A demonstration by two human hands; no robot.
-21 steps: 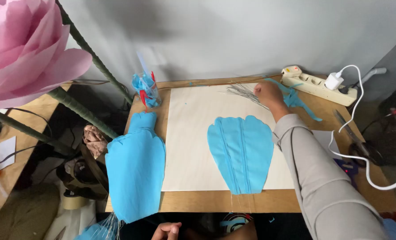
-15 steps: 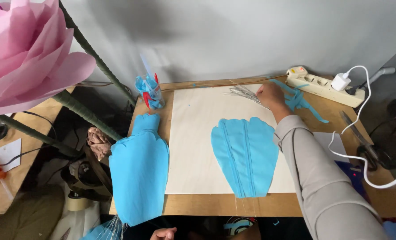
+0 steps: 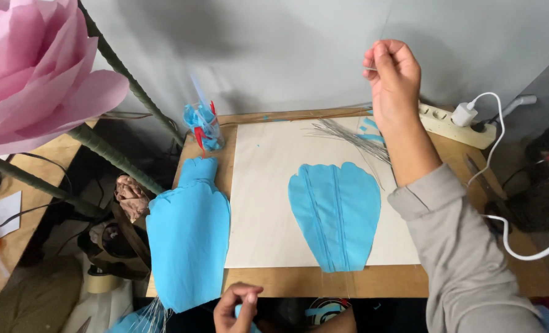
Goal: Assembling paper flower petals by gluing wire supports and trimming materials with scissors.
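Observation:
My right hand (image 3: 393,77) is raised above the back of the table, fingers pinched on a thin wire that runs upward from it. Below it a bundle of thin grey wires (image 3: 348,135) lies fanned on the white board (image 3: 262,185). A blue paper petal (image 3: 335,209) with raised ribs lies on the board in front of the wires. My left hand (image 3: 236,305) is low at the table's front edge, fingers curled against a bit of blue material. A stack of blue petals (image 3: 188,231) hangs over the table's left side.
A glass jar (image 3: 204,126) with blue scraps and red-handled tools stands at the back left. A power strip (image 3: 456,123) with a white charger and cable lies at the back right. Scissors (image 3: 478,176) lie near the right edge. A big pink paper flower (image 3: 34,68) looms at left.
My right hand has lifted from the wire bundle up into the air with one wire pinched. My left hand has come up a little at the front edge.

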